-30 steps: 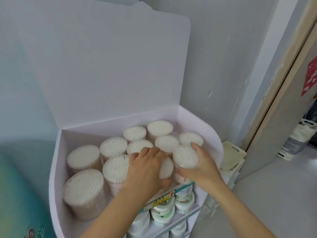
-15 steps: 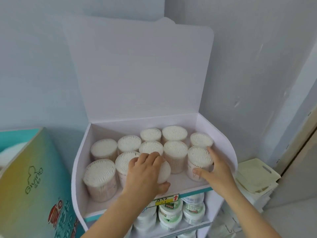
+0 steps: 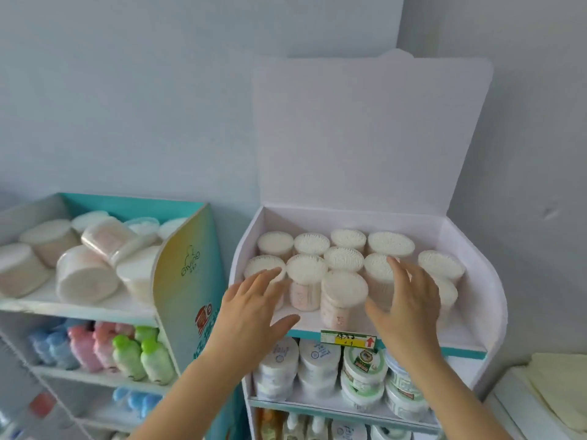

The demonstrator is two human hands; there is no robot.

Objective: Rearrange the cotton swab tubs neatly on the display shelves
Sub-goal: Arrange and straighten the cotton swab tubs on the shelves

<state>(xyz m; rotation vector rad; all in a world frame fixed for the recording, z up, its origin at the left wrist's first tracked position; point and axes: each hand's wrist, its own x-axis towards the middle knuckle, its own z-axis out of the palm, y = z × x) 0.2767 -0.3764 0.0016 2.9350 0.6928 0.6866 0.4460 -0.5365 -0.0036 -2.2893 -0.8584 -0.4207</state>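
Observation:
Several clear cotton swab tubs [image 3: 344, 295] stand upright in rows on the top shelf of a white cardboard display [image 3: 470, 315]. My left hand [image 3: 254, 309] hovers open in front of the left tubs, fingers spread, holding nothing. My right hand [image 3: 405, 300] is open in front of the right tubs, fingers apart, partly hiding two of them. On the teal display's [image 3: 181, 281] top shelf to the left, more swab tubs [image 3: 85, 277] lie tumbled on their sides.
A yellow price tag [image 3: 347, 338] sits on the white shelf's front edge. Round white and green jars [image 3: 362, 369] fill the shelf below. Coloured bottles [image 3: 127, 354] stand on the teal display's lower shelves. A pale yellow box [image 3: 556, 385] sits at the right.
Both hands have let go of the tubs and pulled back, open. The tub my left hand held now stands upright at the front. The view has swung left, showing the teal display.

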